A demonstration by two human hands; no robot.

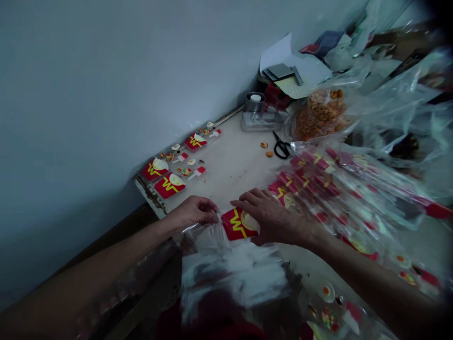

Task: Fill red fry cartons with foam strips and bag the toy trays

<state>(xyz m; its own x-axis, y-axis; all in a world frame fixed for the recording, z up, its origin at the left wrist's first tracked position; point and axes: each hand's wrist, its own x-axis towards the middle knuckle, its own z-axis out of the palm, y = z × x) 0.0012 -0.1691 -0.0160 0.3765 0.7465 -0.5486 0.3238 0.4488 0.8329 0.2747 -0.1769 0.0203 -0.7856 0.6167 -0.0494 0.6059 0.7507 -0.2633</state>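
My left hand (196,211) pinches the edge of a transparent plastic bag (210,236), near the table's front edge. Just to its right, my right hand (271,217) grips a flat red piece with a yellow zigzag (239,224) and a pale rounded part, its fingers curled over the right end. The piece lies at the bag's mouth; whether its edge is inside, I cannot tell. Below both hands, a white printed sheet or bag stack (233,274) is smeared by motion.
Similar red pieces (170,184) with small food-shaped bits lie at the table's left corner. Filled bags (318,184) overlap at right. Black scissors (281,145), a bag of orange-brown bits (322,113), a plastic box (264,119) and a tape roll (254,101) sit farther back along the wall.
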